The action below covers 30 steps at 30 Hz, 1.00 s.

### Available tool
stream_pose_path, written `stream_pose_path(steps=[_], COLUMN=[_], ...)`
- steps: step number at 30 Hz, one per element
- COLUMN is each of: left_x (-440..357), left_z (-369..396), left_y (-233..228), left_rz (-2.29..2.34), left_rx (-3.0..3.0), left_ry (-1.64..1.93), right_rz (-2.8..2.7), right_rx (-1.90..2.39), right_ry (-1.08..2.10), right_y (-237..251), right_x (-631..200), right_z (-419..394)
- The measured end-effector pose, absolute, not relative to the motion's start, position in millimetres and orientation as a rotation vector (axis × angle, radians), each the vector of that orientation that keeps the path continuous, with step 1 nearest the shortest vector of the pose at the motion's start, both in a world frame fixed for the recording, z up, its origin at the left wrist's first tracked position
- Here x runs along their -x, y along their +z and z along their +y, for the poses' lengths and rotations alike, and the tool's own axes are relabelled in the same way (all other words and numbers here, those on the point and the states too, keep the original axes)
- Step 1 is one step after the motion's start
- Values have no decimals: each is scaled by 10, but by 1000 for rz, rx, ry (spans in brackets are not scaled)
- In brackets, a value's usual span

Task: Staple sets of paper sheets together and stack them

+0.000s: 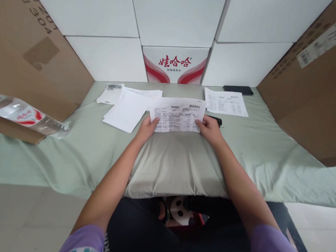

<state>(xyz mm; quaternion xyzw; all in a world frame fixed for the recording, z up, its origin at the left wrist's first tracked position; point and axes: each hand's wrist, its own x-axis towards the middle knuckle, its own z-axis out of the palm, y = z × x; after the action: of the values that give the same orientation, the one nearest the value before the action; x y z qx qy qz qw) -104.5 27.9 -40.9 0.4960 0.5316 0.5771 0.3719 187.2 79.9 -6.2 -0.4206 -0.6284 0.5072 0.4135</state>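
Observation:
A printed sheet of paper [178, 117] is held up in front of me, with lines of text and a logo at its top right corner. My left hand [148, 127] pinches its lower left edge, thumb on the printed face. On the opposite edge, my right hand [211, 129] grips the paper the same way. Behind the right fingers a dark object [218, 121] shows in part; its kind is hidden. Left of the held sheet lie loose white papers [128, 110]. Another printed sheet [226, 102] rests flat to the right.
A black phone [238, 90] lies at the back right of the green cloth [178, 164]. Cardboard boxes [27, 41] flank both sides, and white boxes [173, 11] stand behind. A water bottle [24, 113] leans at the left. A small clear packet [110, 93] sits by the papers.

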Motion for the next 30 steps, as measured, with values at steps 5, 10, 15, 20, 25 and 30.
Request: stream_pose_path(steps=[5, 10, 15, 20, 25, 30], left_x=[1055, 1037, 1004, 1013, 1004, 971], left_z=[284, 248, 173, 145, 109, 53], left_y=[-434, -382, -272, -213, -170, -113], left_rz=[1369, 1402, 1491, 1455, 1443, 1444], left_rx=[-1267, -1252, -1167, -1171, -1196, -1213], left_ry=[1464, 1421, 1296, 1318, 1267, 1208], right_rz=[-1776, -1771, -1674, -1501, -1399, -1358], right_rx=[1031, 987, 924, 981, 1023, 1015], right_ry=[1066, 1142, 1336, 1469, 1515, 1549], right_y=[-101, -94, -24, 47, 46, 28], right_x=[-1883, -1878, -1854, -1834, -1831, -1829], right_z=[828, 829, 785, 756, 760, 766])
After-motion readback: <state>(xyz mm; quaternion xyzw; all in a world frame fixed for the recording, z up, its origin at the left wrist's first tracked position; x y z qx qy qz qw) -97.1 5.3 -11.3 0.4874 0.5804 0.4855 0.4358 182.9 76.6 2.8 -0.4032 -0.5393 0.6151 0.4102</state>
